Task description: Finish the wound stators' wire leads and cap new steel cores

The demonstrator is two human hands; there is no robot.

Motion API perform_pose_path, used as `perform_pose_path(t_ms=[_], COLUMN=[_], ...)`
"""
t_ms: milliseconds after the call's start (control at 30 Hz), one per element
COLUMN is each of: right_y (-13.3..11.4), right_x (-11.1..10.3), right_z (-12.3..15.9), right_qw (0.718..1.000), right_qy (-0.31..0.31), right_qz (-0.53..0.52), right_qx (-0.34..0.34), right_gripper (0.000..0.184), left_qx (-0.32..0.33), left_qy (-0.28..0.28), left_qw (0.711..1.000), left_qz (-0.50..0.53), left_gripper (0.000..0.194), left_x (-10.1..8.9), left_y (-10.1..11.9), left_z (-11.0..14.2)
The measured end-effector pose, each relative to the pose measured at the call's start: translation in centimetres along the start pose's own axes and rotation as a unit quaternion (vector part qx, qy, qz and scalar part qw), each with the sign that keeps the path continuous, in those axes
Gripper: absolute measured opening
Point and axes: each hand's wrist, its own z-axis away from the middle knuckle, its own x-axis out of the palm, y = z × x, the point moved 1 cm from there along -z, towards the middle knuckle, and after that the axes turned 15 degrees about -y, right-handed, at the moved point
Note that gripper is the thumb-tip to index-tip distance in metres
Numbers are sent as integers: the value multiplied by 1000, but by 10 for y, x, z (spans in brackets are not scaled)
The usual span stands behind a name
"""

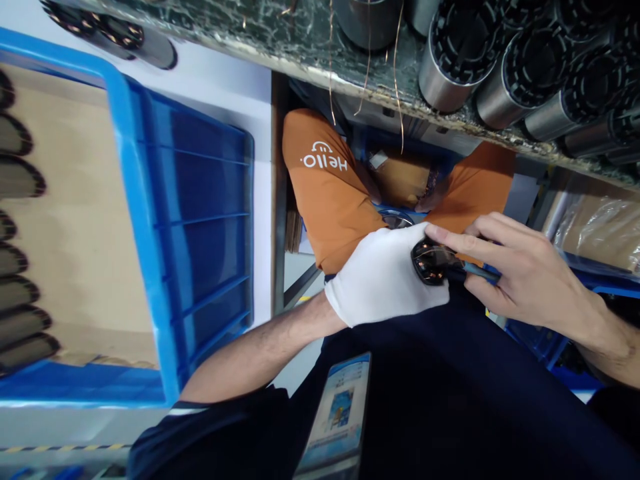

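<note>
My left hand [387,277], in a white glove, is closed around a motor stator [429,261] above my lap. The stator's dark ring end with copper windings faces my right hand; the glove hides most of its body. My right hand [520,267] is bare and grips a slim tool with a blue-grey shaft [481,271] between thumb and fingers. The tool's tip reaches the stator's open end, and its exact kind cannot be made out. One right fingertip touches the glove beside the stator's rim.
Several metal stators [453,73] stand on the worn dark bench [295,40] in front of me. Loose copper wires [399,80] hang over its edge. On my left, a blue crate [135,220] holds more stators on cardboard. Two stators [135,41] lie beyond it. A cardboard box [400,177] sits between my legs.
</note>
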Motion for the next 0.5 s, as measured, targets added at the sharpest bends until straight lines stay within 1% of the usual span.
perform_pose_path(t_ms=[100,167,233,267,300,367,400,433,467,500], right_y=[0,2,6,7,8,7,6,5,4,4], right_x=[1,1,3,4,6,11,14,17,20,22], right_z=[0,1,1,0,-1,-7,-10,-14,-17,-19], right_qw=[1000,999,994,991,986,978,974,970,965,959], right_qy=[-25,-40,-37,-29,-18,10,25,38,51,60], right_qz=[-1,-35,-99,-134,-164,-206,-222,-237,-253,-275], right_qx=[2,11,14,12,6,-12,-24,-34,-39,-39], right_gripper=[65,64,64,64,64,63,65,67,64,60], left_qx=[-13,-9,-8,-9,-12,-15,-17,-20,-21,-19], left_qy=[-23,-36,-56,-73,-94,-128,-134,-133,-125,-112], left_qw=[999,995,982,968,947,891,864,846,838,839], left_qz=[31,91,180,239,306,436,485,516,531,532], left_gripper=[15,14,13,14,15,17,17,18,20,24], left_x=[3,5,6,7,9,14,18,21,25,28], left_y=[0,-3,-7,-9,-12,-16,-18,-20,-23,-26], left_z=[0,0,0,-1,-1,-3,-3,-2,0,3])
